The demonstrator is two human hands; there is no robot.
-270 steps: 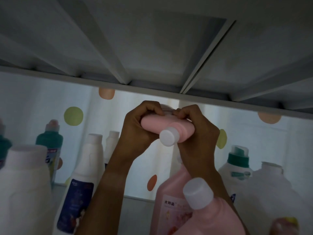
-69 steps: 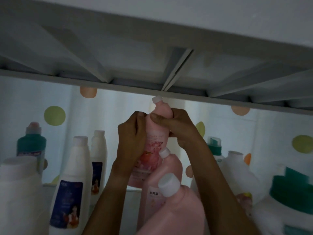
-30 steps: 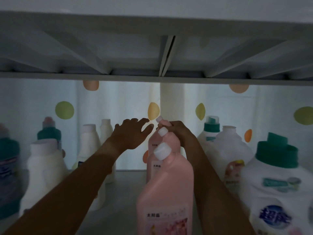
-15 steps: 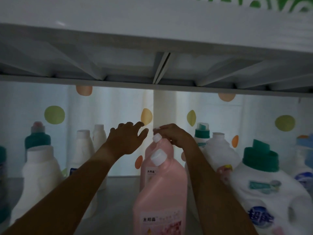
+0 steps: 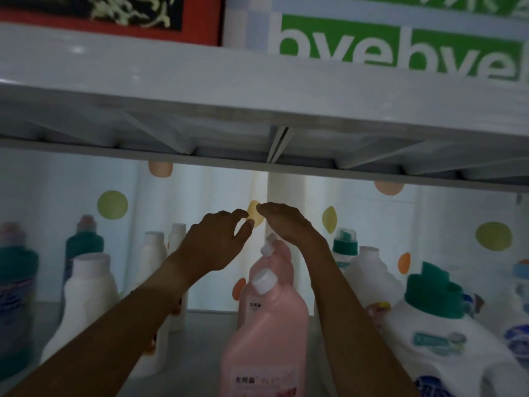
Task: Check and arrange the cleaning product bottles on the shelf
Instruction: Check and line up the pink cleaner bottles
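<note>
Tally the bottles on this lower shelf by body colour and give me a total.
Pink bottles: 3, the rearmost showing little but its cap
White bottles: 7, one cut off at the right edge
Teal bottles: 2
Total: 12

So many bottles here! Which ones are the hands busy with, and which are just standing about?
In the job:
- left hand and right hand, both empty, raised above the bottles
- rear pink bottle, just below the right hand
- front pink bottle

Standing by:
- white bottle at left
- green-capped jug at right
- dotted curtain behind
</note>
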